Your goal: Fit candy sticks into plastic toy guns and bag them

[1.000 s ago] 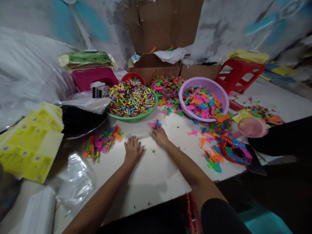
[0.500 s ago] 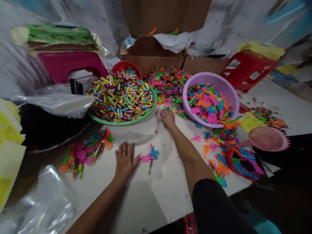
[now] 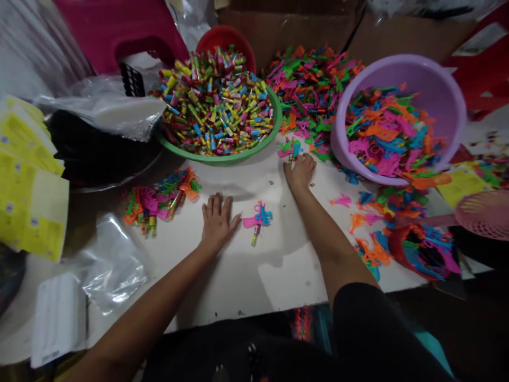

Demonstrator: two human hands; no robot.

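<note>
My left hand point(image 3: 217, 220) lies flat on the white table with its fingers spread. Just right of it is a small set of plastic toys point(image 3: 260, 215), pink and blue, with a wrapped candy-like tube point(image 3: 255, 235) at its lower end. My right hand point(image 3: 301, 171) reaches forward, its thumb and fingers bent around a similar set of small toys point(image 3: 295, 148) in pink, blue and green with a short tube; the fingers partly cover it. Behind that hand spreads a loose pile of colourful plastic toys point(image 3: 310, 90). Left of my left hand lies a bunch of toys and tubes point(image 3: 161, 199).
A green basin point(image 3: 234, 158) heaped with wrapped tubes stands at back left, a red bowl point(image 3: 228, 34) behind it. At right are a purple basin point(image 3: 449, 101) of toys, a small red container point(image 3: 397, 254) and a pink strainer point(image 3: 483, 212). Clear plastic bags point(image 3: 115, 265) lie left.
My view has tilted down and come closer, so the table shows larger. My right hand stays near the toy pile, and the toys by its fingers show more plainly. My left hand rests still.
</note>
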